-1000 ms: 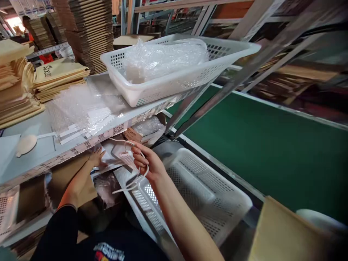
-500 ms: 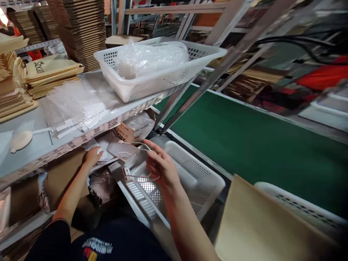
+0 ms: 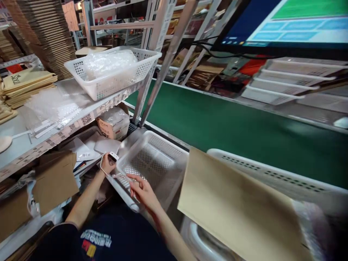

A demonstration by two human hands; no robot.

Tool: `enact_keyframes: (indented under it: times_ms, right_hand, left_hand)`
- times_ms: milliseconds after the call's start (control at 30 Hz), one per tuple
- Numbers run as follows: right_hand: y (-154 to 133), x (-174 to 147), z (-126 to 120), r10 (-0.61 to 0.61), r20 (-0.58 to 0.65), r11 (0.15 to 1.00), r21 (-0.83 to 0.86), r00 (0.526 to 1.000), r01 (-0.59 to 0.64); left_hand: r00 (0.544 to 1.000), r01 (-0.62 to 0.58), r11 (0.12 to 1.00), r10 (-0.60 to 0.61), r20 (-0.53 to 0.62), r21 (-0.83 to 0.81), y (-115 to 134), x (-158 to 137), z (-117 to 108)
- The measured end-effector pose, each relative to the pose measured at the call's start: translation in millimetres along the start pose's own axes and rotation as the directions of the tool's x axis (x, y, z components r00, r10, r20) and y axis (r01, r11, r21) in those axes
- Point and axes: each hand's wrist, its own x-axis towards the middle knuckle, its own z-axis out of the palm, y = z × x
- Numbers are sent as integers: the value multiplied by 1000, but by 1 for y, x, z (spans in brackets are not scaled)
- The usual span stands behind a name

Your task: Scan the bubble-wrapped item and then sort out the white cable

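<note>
Centre-left of the frame, low: left hand (image 3: 108, 165) closed around a small white plug-like device with a thin white looped cord (image 3: 110, 158), fingers curled tight on it, cord arcing round the wrist side. Held just beside the left corner of the white perforated plastic basket (image 3: 163, 152), outside the rim, not inside.

Lower centre: right hand (image 3: 143, 190) laid on the near rim of that same basket, fingers stretched and slightly apart, pressing rather than clamping; nothing pinched between them as far as can be told.

Inside the basket, only bare mesh floor: nothing placed there so far. Corded device out of storage and in hand, so picked up but not set down anywhere.

Left of the hands, on the lower shelf: flat white pouches (image 3: 84, 149) lying loose, and behind them a small brown cardboard box with clear plastic on top (image 3: 112, 123). Upper left: a second white lattice basket filled with bubble wrap (image 3: 114, 72), perched on the grey shelf with barcode labels (image 3: 57, 136).

Lower right, blurred and close to the camera: a large tan card envelope (image 3: 239, 206) lying over another white basket (image 3: 272, 175). Beyond, across the middle of the frame: green conveyor belt (image 3: 231, 123), bare where visible. Upper right: a lit blue-green monitor screen (image 3: 288, 21).
</note>
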Motion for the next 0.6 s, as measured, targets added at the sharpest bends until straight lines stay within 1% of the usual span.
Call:
enact_keyframes:
  times_ms: [67, 133, 200, 267, 333, 467, 533, 600]
  right_hand:
    - [26, -23, -13, -4, -17, 996, -84, 1000, 2]
    - [46, -41, -26, -10, -37, 984, -176, 999, 3]
    - [62, -54, -37, -33, -53, 953, -304, 998, 16]
    - [73, -64, -46, -67, -47, 900, -434, 997, 40]
    - [80, -74, -52, -65, -31, 869, -493, 997, 42]
    - [89, -101, -63, -59, -41, 897, -441, 997, 35]
    - [94, -116, -66, -62, -37, 922, -384, 997, 43]
    - [97, -130, -68, -44, -26, 952, -303, 999, 34]
  left_hand:
    - [999, 29, 998, -30, -31, -50, 0, 3, -5]
    - [997, 49, 998, -51, -62, -39, 0, -4, -8]
    - [993, 81, 997, -82, -90, -13, 1, -20, -10]
    - [988, 122, 992, -119, -101, 26, 5, -42, -13]
    - [985, 142, 987, -134, -109, 69, 11, -67, -15]
    - [981, 151, 983, -135, -142, 102, 30, -111, -11]
    - [980, 170, 979, -156, -128, 108, 40, -124, -6]
    - [980, 186, 975, -175, -95, 118, 48, -130, -1]
